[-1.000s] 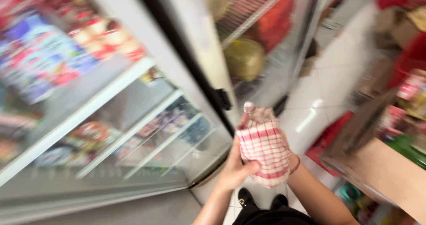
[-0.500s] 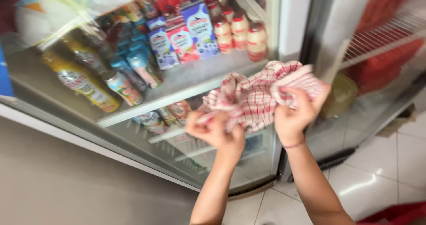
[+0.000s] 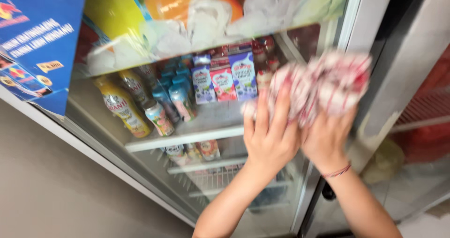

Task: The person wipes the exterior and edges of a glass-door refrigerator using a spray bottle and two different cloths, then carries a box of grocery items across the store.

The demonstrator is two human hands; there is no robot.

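Observation:
Both my hands press a red-and-white checked cloth (image 3: 328,83) against the glass door (image 3: 220,172) of a drinks fridge. My left hand (image 3: 269,137) lies flat with fingers spread on the cloth's lower left part. Beside it, my right hand (image 3: 326,139) grips the bunched cloth from below; a thin red string circles that wrist. The cloth is blurred with motion. Behind the glass, a white shelf (image 3: 187,135) carries bottles (image 3: 129,106) and small drink cartons (image 3: 225,76).
A colourful sticker with fruit pictures (image 3: 201,13) covers the top of the door, and a blue poster (image 3: 33,41) sits at the left. A second fridge (image 3: 422,125) with red contents stands on the right. A plain grey wall (image 3: 56,196) fills the lower left.
My view has swung up from the floor to the fridge shelves. The cloth, earlier held loose and then spread between my hands, is now pushed onto the glass higher up.

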